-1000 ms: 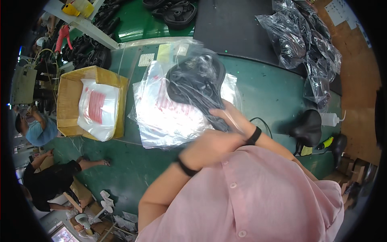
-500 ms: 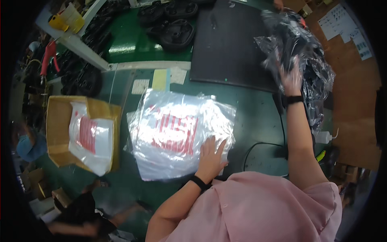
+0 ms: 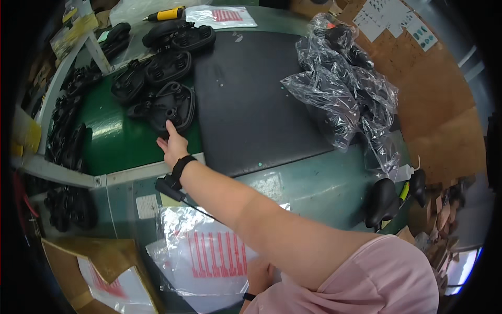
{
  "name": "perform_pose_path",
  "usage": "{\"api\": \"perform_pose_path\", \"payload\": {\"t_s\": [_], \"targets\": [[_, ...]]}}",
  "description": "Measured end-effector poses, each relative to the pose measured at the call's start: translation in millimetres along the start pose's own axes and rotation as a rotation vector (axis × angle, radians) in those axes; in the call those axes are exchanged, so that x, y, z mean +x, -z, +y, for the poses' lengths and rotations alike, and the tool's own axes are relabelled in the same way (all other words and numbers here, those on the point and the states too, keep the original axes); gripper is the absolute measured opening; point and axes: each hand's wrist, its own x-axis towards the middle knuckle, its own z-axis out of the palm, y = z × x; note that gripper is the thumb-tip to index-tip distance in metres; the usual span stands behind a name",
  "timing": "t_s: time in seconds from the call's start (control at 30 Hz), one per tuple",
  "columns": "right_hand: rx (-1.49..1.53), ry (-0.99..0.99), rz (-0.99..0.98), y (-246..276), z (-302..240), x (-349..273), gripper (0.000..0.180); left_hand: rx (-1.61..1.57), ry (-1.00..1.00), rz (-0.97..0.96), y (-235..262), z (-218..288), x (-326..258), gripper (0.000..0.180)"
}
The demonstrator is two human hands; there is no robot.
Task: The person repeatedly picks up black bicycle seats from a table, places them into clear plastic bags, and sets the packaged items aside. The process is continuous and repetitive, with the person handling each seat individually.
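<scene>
My right arm stretches across to the left. My right hand (image 3: 175, 146) is at the near edge of a black bicycle saddle (image 3: 170, 104) lying underside up; its thumb and fingers are apart, and I cannot tell whether they touch it. Below that arm, my left hand (image 3: 260, 275) is beside the right edge of a stack of clear plastic bags (image 3: 209, 256) with red print. My left fingers are mostly hidden. Crumpled clear plastic (image 3: 334, 99) covers dark saddles at the right side of a black mat (image 3: 251, 104).
More black saddles (image 3: 164, 68) lie on the green belt behind a white frame (image 3: 141, 175). A cardboard box (image 3: 99, 251) with printed bags stands at the near left. A yellow-and-black tool (image 3: 164, 14) lies at the back. A white squeeze bottle (image 3: 405, 171) is at the right.
My right hand has left the wrapped saddles and swung left to the saddle on the belt. My left hand has moved off the bag stack's surface to its right edge. The view has shifted.
</scene>
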Motion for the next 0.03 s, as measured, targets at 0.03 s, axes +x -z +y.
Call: {"api": "perform_pose_path", "payload": {"t_s": [0.03], "targets": [[0.044, 0.049, 0.021, -2.5, 6.4, 6.2, 0.077, 0.007, -0.006, -0.002, 4.0, -2.4, 3.2, 0.014]]}}
